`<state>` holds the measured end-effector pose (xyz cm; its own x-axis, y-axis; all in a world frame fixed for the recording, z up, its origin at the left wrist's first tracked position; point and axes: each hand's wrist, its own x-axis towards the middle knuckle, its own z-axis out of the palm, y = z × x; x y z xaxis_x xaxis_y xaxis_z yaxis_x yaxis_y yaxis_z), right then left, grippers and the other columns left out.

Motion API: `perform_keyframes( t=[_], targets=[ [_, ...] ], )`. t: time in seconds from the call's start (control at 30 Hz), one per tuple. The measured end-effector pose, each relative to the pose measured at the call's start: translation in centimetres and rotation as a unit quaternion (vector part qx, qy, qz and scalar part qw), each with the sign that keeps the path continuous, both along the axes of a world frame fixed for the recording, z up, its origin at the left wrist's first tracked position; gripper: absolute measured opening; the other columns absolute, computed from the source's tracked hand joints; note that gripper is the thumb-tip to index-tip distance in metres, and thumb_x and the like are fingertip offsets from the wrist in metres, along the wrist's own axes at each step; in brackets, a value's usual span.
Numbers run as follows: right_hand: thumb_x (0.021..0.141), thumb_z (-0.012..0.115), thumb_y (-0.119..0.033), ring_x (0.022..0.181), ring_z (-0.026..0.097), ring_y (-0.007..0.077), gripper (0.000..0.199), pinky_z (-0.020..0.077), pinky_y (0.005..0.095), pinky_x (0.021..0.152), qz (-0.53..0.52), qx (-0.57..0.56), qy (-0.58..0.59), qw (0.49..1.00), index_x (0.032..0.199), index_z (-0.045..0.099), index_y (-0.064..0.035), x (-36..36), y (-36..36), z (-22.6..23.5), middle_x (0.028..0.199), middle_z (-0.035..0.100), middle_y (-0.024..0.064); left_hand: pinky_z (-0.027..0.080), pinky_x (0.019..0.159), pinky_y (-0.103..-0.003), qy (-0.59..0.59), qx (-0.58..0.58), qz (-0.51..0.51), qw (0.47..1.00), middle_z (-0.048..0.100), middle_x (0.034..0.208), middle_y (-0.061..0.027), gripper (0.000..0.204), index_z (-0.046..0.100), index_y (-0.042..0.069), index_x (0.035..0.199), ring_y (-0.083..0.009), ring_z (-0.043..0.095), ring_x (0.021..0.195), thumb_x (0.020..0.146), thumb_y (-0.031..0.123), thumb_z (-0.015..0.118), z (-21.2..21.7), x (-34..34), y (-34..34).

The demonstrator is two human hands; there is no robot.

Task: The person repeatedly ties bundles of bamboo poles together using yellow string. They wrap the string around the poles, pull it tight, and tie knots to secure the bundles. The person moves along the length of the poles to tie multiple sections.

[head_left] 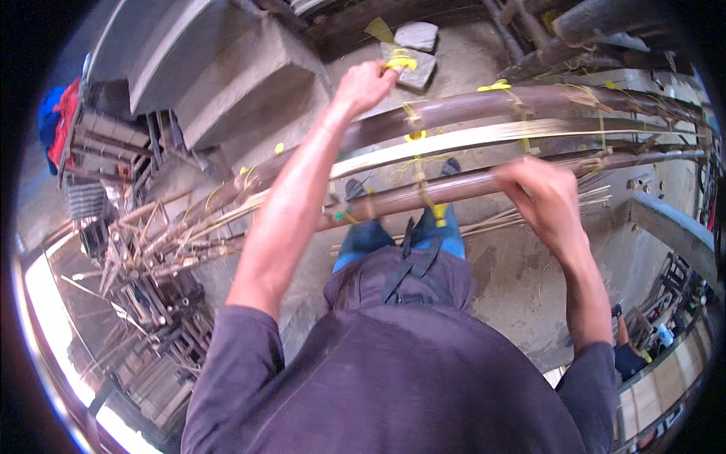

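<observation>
The left hand (pixel 364 85) pinches a yellow tie (pixel 401 62) at the far side of 2 stiff, heavy-looking poles (pixel 469 106). The right hand (pixel 541 193), blurred, closes around the near pole; the tie looks thin and pliable, best pulled near its knot.

Yellow cord (pixel 401 62), pulled taut, runs down across brown bamboo poles (pixel 469 106) lashed side by side horizontally.

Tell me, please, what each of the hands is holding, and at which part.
The left hand grips the yellow cord at its upper end, above the bamboo poles. The right hand rests on the nearest pole; it is blurred, so its grip cannot be told.
</observation>
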<state>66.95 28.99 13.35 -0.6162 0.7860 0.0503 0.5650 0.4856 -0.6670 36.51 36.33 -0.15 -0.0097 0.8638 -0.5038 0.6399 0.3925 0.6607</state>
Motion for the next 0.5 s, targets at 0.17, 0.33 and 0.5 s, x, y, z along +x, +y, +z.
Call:
perform_keyframes(
  t=[0.17,0.33,0.5],
  targets=[
    [0.088,0.066,-0.017,0.078,0.065,0.0185,0.070,0.0527,0.0318,0.068,-0.041,-0.719,0.252,0.647,0.144,0.025,-0.0018,-6.9,-13.5,-5.0,0.093,0.065,0.0092,0.048,0.090,-0.032,-0.296,-0.059,-0.052,0.952,0.066,0.102,-0.0089,0.045,0.064,0.002,0.106,-0.0163,0.062,0.097,0.099,0.040,0.041,8.8,-11.2,-6.3],
    [0.091,0.059,-0.020,0.079,0.062,0.0210,0.023,0.0490,0.0341,0.074,-0.094,-0.436,0.041,0.894,0.097,0.065,0.0006,-18.3,-17.7,-13.5,0.084,0.065,0.0104,0.047,0.092,-0.037,-0.172,0.057,-0.136,0.974,0.065,0.110,-0.0180,0.039,0.062,-0.003,0.112,-0.0275,0.061,0.104,0.096,0.029,0.047,9.7,-11.6,-16.2],
    [0.077,0.067,-0.013,0.071,0.060,0.0303,0.010,0.0478,0.0411,0.062,0.132,0.042,-0.090,0.986,0.081,0.065,-0.0036,-21.9,-6.4,9.0,0.072,0.056,0.0127,0.042,0.093,-0.044,-0.054,0.148,-0.088,0.984,0.059,0.107,-0.0263,0.032,0.058,-0.004,0.109,-0.0397,0.056,0.104,0.091,0.021,0.048,3.2,-8.4,-19.5]
  ],
)
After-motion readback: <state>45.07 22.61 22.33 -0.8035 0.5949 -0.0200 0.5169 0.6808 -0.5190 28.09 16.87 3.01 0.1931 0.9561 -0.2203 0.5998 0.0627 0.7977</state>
